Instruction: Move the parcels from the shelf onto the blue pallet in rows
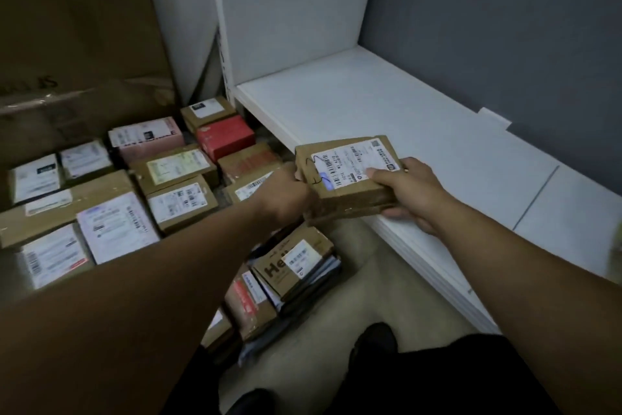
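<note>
Over the front edge of the white shelf [387,105], both hands hold one brown parcel [350,179], flat, with its printed label facing up. The left hand [286,192] grips its left end, fingers curled round it. The right hand [409,194] clamps the right end, thumb on the label, fingers beneath. Down to the left, other parcels [178,172] lie in rows, a red box [225,136] among them.
</note>
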